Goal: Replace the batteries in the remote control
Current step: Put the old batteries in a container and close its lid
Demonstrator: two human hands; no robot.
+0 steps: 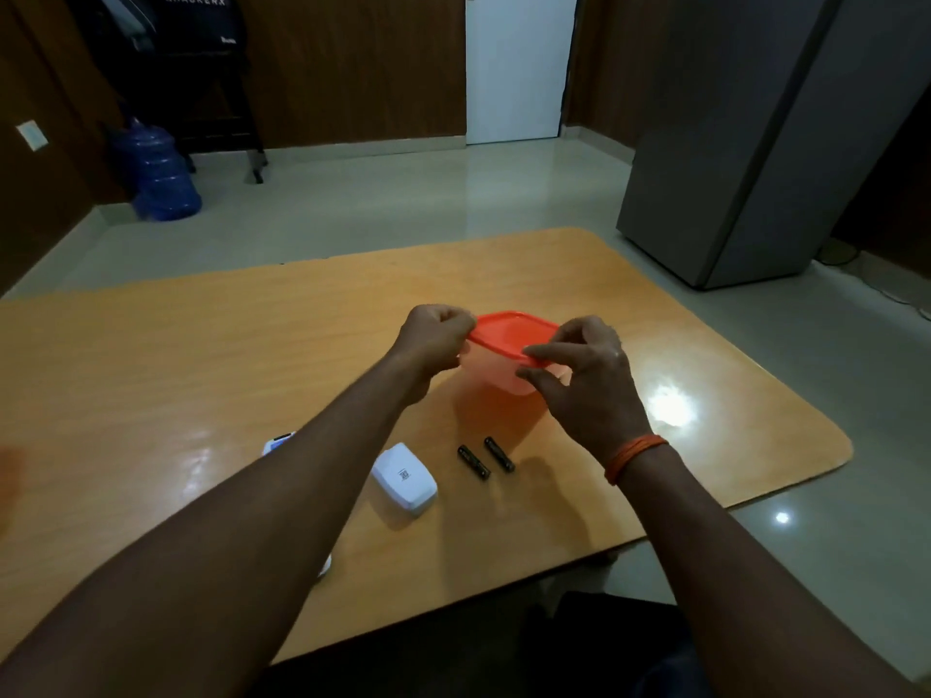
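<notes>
A clear plastic box with an orange lid stands mid-table. My left hand pinches the lid's left edge. My right hand holds the lid's near right edge between thumb and fingers. Two dark batteries lie side by side on the table in front of the box. The white battery cover lies left of them. The white remote is mostly hidden under my left forearm.
The wooden table has rounded corners; its right edge runs close to a grey fridge. A blue water jug and a dark chair stand on the floor far left.
</notes>
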